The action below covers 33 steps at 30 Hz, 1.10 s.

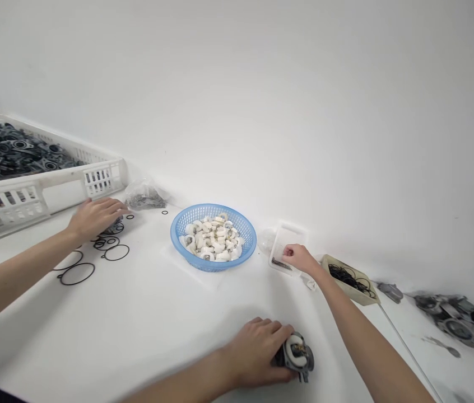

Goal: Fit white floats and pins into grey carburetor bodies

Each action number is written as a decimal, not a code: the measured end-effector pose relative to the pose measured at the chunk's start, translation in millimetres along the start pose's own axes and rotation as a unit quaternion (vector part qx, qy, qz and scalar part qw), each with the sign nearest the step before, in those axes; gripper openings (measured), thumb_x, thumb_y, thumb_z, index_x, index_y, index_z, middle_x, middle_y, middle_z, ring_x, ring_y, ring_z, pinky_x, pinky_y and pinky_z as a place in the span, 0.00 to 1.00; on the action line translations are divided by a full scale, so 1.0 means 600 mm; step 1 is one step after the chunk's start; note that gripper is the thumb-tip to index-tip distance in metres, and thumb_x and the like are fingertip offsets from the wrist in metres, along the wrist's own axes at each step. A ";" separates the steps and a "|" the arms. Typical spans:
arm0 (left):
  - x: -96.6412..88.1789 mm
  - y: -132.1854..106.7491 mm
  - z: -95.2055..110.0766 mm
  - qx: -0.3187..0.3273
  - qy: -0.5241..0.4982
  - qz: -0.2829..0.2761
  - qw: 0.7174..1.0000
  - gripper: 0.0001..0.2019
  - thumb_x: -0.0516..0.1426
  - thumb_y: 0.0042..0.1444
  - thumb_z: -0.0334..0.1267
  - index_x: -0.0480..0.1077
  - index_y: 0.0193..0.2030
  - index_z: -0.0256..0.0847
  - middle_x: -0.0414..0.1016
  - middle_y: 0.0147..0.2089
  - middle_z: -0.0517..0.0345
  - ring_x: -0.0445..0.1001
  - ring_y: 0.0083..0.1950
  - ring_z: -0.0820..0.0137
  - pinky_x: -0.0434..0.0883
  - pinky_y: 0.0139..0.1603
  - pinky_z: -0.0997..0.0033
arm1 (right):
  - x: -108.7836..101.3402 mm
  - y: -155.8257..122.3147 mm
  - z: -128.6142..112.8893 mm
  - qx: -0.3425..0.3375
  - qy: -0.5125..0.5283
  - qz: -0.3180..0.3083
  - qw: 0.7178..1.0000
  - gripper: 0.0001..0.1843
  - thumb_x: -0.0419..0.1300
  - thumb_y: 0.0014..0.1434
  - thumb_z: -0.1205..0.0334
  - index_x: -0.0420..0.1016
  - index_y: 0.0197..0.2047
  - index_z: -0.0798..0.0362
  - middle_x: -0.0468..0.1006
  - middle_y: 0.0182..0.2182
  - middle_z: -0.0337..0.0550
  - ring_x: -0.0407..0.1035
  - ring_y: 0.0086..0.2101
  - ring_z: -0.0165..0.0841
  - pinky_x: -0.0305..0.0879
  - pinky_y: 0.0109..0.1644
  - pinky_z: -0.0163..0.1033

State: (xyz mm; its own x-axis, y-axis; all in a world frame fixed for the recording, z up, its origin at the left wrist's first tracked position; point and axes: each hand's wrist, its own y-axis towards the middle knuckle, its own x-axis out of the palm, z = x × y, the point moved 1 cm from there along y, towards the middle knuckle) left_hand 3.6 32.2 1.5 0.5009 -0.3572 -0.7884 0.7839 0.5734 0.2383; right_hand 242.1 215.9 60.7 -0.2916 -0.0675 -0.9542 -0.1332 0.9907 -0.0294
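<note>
My left hand [258, 350] is closed around a small grey metal housing [298, 354] with a white insert, which rests on the white table near the front edge. My right hand [300, 257] reaches forward into a small clear plastic tray [289, 232] of tiny dark parts, its fingertips pinched together at the tray's near end; what they grip is too small to make out. A blue basket [186, 224] of white plastic pieces stands between the two reaches.
Another person's hand [94, 217] rests on a heap of black O-rings [78, 274] at the left, beside a white crate [43, 196] of grey metal castings and a clear bag [144, 196]. At the right are a beige tray [329, 263] of black rings and loose castings [459, 319].
</note>
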 end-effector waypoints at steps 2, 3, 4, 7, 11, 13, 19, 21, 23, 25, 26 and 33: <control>0.003 -0.002 0.000 -0.001 -0.004 0.010 1.000 0.33 0.66 0.60 0.58 0.63 0.67 0.50 0.79 0.54 0.51 0.80 0.53 0.51 0.74 0.57 0.54 | -0.013 -0.031 0.008 -0.013 0.072 0.032 0.997 0.13 0.67 0.67 0.55 0.76 0.37 0.57 0.77 0.34 0.40 0.74 0.37 0.34 0.73 0.44 0.41; 0.004 -0.004 0.000 -0.001 -0.005 0.013 1.000 0.33 0.65 0.60 0.58 0.62 0.67 0.50 0.79 0.54 0.51 0.80 0.53 0.51 0.74 0.58 0.54 | -0.017 -0.051 0.013 -0.018 0.111 0.044 0.993 0.13 0.67 0.65 0.55 0.75 0.35 0.56 0.77 0.32 0.39 0.73 0.35 0.34 0.72 0.43 0.40; 0.004 -0.004 0.002 -0.001 -0.006 0.015 1.000 0.33 0.65 0.61 0.58 0.62 0.68 0.50 0.79 0.54 0.51 0.80 0.53 0.51 0.73 0.58 0.53 | -0.020 -0.074 0.017 -0.023 0.152 0.051 0.987 0.13 0.67 0.63 0.54 0.74 0.34 0.55 0.77 0.30 0.39 0.73 0.34 0.34 0.72 0.42 0.40; 0.001 -0.005 0.006 -0.006 -0.012 0.012 1.000 0.31 0.65 0.62 0.55 0.62 0.68 0.50 0.79 0.55 0.52 0.79 0.54 0.52 0.73 0.59 0.53 | -0.015 -0.157 0.025 -0.031 0.270 0.053 0.961 0.16 0.67 0.56 0.49 0.75 0.34 0.53 0.78 0.28 0.41 0.74 0.32 0.36 0.72 0.40 0.41; -0.004 -0.003 0.012 -0.029 -0.027 0.006 0.999 0.35 0.67 0.58 0.51 0.62 0.70 0.51 0.78 0.57 0.51 0.77 0.57 0.51 0.71 0.62 0.51 | 0.019 -0.267 0.023 -0.030 0.376 0.037 0.925 0.23 0.71 0.55 0.44 0.81 0.45 0.53 0.81 0.33 0.44 0.76 0.34 0.38 0.75 0.42 0.44; -0.005 -0.004 0.015 -0.044 -0.038 0.001 0.998 0.41 0.68 0.55 0.52 0.59 0.73 0.52 0.75 0.62 0.50 0.74 0.61 0.48 0.69 0.65 0.49 | 0.041 -0.306 0.018 -0.023 0.409 0.037 0.912 0.24 0.72 0.56 0.43 0.82 0.48 0.52 0.82 0.36 0.46 0.77 0.36 0.39 0.76 0.44 0.45; -0.017 0.004 0.040 -0.094 -0.073 0.026 0.993 0.37 0.66 0.56 0.53 0.61 0.71 0.51 0.73 0.64 0.52 0.77 0.58 0.53 0.75 0.56 0.58 | 0.076 -0.354 -0.003 -0.033 0.468 0.028 0.883 0.18 0.72 0.60 0.45 0.84 0.43 0.51 0.83 0.36 0.45 0.78 0.39 0.41 0.76 0.46 0.45; -0.027 0.019 0.053 -0.087 -0.053 0.035 0.994 0.32 0.66 0.55 0.51 0.66 0.64 0.49 0.76 0.60 0.55 0.78 0.54 0.57 0.76 0.53 0.61 | 0.078 -0.357 -0.009 -0.045 0.483 0.033 0.874 0.16 0.72 0.60 0.47 0.83 0.43 0.50 0.83 0.35 0.45 0.78 0.38 0.40 0.75 0.46 0.44; -0.035 0.034 0.062 -0.067 -0.023 0.033 0.997 0.27 0.68 0.52 0.48 0.70 0.58 0.48 0.77 0.56 0.57 0.79 0.51 0.58 0.76 0.51 0.62 | 0.080 -0.357 -0.010 -0.050 0.497 0.047 0.865 0.16 0.72 0.60 0.48 0.82 0.43 0.50 0.83 0.34 0.44 0.77 0.37 0.39 0.74 0.45 0.44; -0.039 0.044 0.064 -0.048 -0.014 0.042 0.998 0.24 0.68 0.51 0.45 0.71 0.54 0.47 0.76 0.55 0.58 0.78 0.51 0.59 0.75 0.52 0.62 | 0.081 -0.356 -0.010 -0.045 0.508 0.052 0.858 0.15 0.73 0.59 0.48 0.81 0.41 0.51 0.82 0.33 0.43 0.76 0.36 0.39 0.72 0.43 0.43; -0.039 0.045 0.063 -0.043 -0.022 0.057 0.997 0.24 0.68 0.51 0.43 0.71 0.54 0.47 0.76 0.56 0.57 0.78 0.52 0.59 0.75 0.53 0.62 | 0.082 -0.356 -0.009 -0.041 0.512 0.049 0.856 0.15 0.73 0.59 0.49 0.81 0.40 0.51 0.82 0.33 0.43 0.75 0.35 0.38 0.72 0.42 0.42; -0.004 0.024 0.040 0.002 -0.106 0.125 0.986 0.20 0.67 0.53 0.34 0.73 0.53 0.46 0.75 0.55 0.54 0.76 0.52 0.61 0.75 0.54 0.63 | 0.079 -0.366 -0.024 -0.056 0.523 0.033 0.850 0.11 0.70 0.62 0.53 0.80 0.39 0.52 0.79 0.32 0.40 0.71 0.34 0.35 0.67 0.40 0.40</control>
State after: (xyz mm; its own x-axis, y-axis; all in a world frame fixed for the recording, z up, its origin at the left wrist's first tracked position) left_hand 22.6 23.9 20.2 0.7440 -0.3507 -0.5687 0.6269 0.6608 0.4127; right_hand 244.1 -6.8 26.1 -0.9765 -0.1394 -0.1644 -0.1568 0.9828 0.0980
